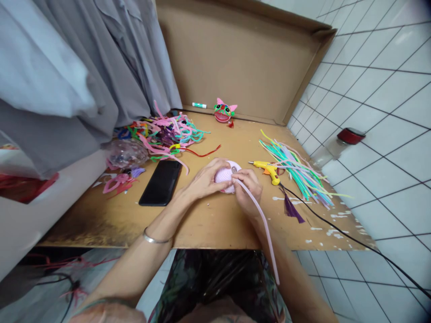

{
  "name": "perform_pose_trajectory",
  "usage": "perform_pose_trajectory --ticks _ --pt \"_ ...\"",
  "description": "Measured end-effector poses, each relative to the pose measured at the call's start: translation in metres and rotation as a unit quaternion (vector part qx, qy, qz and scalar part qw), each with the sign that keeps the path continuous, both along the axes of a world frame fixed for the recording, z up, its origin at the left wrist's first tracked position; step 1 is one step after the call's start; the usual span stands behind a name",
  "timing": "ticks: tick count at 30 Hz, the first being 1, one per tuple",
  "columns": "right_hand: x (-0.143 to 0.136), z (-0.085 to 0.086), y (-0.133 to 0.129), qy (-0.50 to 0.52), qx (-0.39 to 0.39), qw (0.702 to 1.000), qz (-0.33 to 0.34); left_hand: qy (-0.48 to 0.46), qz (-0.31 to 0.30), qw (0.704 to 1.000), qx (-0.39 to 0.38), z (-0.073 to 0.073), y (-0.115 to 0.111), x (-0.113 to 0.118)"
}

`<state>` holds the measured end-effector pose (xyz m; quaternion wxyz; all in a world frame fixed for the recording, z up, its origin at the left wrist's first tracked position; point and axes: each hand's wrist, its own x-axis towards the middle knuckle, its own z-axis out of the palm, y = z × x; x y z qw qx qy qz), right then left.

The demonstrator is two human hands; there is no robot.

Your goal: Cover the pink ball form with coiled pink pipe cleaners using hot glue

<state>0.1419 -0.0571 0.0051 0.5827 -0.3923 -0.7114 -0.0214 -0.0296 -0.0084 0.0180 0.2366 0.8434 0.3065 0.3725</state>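
Note:
My left hand (210,179) is closed around a round, pale-pink piece (222,176) with a ribbed, coiled surface, held just above the table. At its right edge, my right hand (248,187) pinches a long pale-pink pipe cleaner (261,215). One end of that pipe cleaner meets the coiled piece; the rest curves down over my right forearm. Whether the end is fixed to the piece I cannot tell, as fingers cover it. A yellow glue gun (267,169) lies right of my hands, nozzle toward them.
Left are a black phone (160,183), a tangled heap of pipe cleaners (171,130) and a clear plastic bag (127,154). Right lie straight pipe cleaners (296,168), a purple tassel (292,208) and a black cord (332,226). A cat-like figure (222,112) and glue stick (199,105) sit behind.

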Motion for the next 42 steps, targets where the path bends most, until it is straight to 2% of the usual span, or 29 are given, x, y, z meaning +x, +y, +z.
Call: perform_pose_trajectory --ticks 6,15,25,29,42 --pt "0.0010 0.0010 0.0002 0.007 -0.004 1.000 0.008 0.014 -0.001 1.000 0.017 0.0013 -0.0009 -0.0001" --pt "0.0004 0.0029 -0.0009 0.013 -0.031 0.999 0.003 0.007 -0.006 0.996 0.086 -0.0031 0.0019 0.0011" --pt "0.0015 0.0023 0.0006 0.015 -0.030 0.999 0.010 0.000 0.015 0.999 0.050 -0.0009 -0.0024 0.0028" --pt "0.0011 0.0034 -0.0005 0.007 -0.046 0.999 -0.001 0.003 0.003 0.998 0.063 -0.0008 -0.0026 0.0023" --pt "-0.0013 -0.0026 0.0024 0.023 -0.010 1.000 0.014 0.028 -0.013 0.997 0.066 0.0037 -0.0032 -0.0008"
